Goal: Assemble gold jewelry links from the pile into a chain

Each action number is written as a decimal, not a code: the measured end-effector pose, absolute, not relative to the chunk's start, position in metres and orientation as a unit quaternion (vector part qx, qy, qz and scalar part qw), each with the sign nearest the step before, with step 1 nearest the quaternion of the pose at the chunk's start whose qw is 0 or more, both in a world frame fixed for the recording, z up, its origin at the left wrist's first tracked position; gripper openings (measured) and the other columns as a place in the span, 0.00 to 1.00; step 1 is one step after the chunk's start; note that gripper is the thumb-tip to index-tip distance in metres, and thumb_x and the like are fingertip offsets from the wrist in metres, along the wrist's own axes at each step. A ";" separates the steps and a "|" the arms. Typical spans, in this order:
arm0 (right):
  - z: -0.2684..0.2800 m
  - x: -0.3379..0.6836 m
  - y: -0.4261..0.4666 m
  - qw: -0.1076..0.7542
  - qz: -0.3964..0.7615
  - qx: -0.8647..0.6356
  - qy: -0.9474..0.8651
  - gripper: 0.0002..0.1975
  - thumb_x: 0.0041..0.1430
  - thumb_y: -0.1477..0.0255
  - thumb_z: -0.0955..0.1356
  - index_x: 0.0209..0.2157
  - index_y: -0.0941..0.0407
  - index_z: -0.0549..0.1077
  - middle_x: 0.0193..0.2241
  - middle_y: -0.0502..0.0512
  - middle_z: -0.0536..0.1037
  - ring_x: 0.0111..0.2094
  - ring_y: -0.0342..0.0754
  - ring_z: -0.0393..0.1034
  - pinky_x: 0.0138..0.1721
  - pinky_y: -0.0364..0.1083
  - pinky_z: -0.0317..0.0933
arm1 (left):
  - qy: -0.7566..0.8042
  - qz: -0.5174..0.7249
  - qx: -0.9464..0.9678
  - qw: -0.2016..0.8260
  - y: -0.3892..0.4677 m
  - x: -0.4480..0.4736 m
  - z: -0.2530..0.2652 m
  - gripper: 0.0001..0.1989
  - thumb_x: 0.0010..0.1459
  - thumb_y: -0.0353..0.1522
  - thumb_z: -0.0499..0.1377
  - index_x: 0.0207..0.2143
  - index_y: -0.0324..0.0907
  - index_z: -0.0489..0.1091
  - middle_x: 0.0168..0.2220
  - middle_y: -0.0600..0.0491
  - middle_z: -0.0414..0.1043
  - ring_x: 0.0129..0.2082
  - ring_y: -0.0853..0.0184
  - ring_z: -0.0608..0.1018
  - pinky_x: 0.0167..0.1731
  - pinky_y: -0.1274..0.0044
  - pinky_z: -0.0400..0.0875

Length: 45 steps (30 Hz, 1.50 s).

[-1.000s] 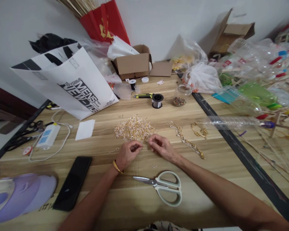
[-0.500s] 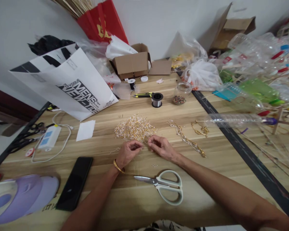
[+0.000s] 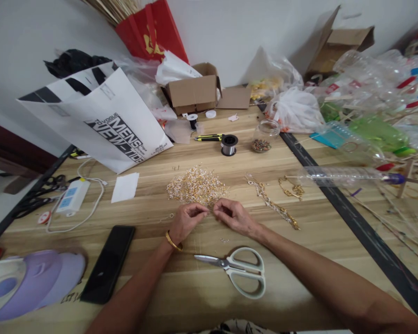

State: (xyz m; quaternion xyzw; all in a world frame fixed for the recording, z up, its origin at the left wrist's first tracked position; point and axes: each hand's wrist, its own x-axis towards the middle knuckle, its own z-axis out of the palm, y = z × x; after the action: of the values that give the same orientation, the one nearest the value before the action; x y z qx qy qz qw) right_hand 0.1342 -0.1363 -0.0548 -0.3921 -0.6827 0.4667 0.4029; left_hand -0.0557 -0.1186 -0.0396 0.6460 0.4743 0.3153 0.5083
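Both hands meet at the near edge of a heap of small gold and silver beads [image 3: 195, 183] on the wooden table. My left hand [image 3: 188, 220], with a gold bangle [image 3: 173, 241] at the wrist, has its thumb and fingertips pinched together. Opposite it, my right hand [image 3: 234, 215] pinches too, fingertips close to the left ones. Whatever lies in the fingertips is too small to make out. White-handled scissors [image 3: 237, 269] lie just below the hands. A few tiny silvery pieces [image 3: 225, 240] sit between. Beaded strands [image 3: 272, 202] stretch out to the right.
Behind the heap stand a wire spool [image 3: 229, 145], a yellow-black cutter [image 3: 209, 138] and a jar of beads [image 3: 264, 137]. A phone [image 3: 107, 264] and power strip [image 3: 71, 197] lie left. A white paper bag [image 3: 104, 118] stands farther back; plastic bottles [image 3: 369, 83] pile up right.
The fingertips of both hands have drawn slightly closer together, still pinched. The whole view has shifted a little; the things on the table have stayed in place.
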 end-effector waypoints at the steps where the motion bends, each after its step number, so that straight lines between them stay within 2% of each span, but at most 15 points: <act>1: -0.055 0.134 -0.136 0.401 0.462 -0.393 -0.687 0.08 0.59 0.68 0.64 0.30 0.58 0.68 0.22 0.48 0.66 0.23 0.41 0.57 0.23 0.39 0.51 | 0.476 0.316 0.644 0.508 -0.119 -0.055 -0.039 0.06 0.48 0.31 0.61 0.28 0.37 0.74 0.27 0.51 0.76 0.26 0.69 0.75 0.29 0.79 0.69; 8: -0.054 0.135 -0.137 0.401 0.449 -0.392 -0.695 0.07 0.59 0.69 0.63 0.30 0.58 0.68 0.22 0.49 0.67 0.23 0.41 0.58 0.24 0.40 0.52 | 0.436 0.370 0.657 0.492 -0.118 -0.054 -0.036 0.05 0.49 0.31 0.61 0.27 0.37 0.74 0.32 0.49 0.75 0.35 0.67 0.76 0.38 0.76 0.69; 19: -0.054 0.134 -0.137 0.401 0.447 -0.391 -0.698 0.06 0.58 0.71 0.63 0.31 0.58 0.68 0.23 0.48 0.66 0.23 0.41 0.57 0.24 0.39 0.52 | 0.484 0.345 0.615 0.518 -0.121 -0.050 -0.033 0.07 0.47 0.33 0.63 0.28 0.37 0.75 0.26 0.52 0.76 0.26 0.69 0.75 0.31 0.78 0.70; 45: -0.051 0.134 -0.140 0.371 0.422 -0.395 -0.727 0.03 0.56 0.75 0.63 0.30 0.59 0.69 0.23 0.48 0.67 0.24 0.40 0.59 0.25 0.38 0.53 | 0.468 0.369 0.639 0.486 -0.124 -0.048 -0.044 0.04 0.49 0.29 0.61 0.30 0.38 0.74 0.29 0.51 0.76 0.30 0.69 0.76 0.33 0.80 0.71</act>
State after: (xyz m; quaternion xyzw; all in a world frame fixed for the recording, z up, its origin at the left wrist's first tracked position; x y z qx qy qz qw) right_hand 0.1338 -0.1396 -0.0506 -0.3949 -0.7266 0.4224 0.3711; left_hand -0.0483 -0.1242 -0.0443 0.6390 0.4685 0.3686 0.4861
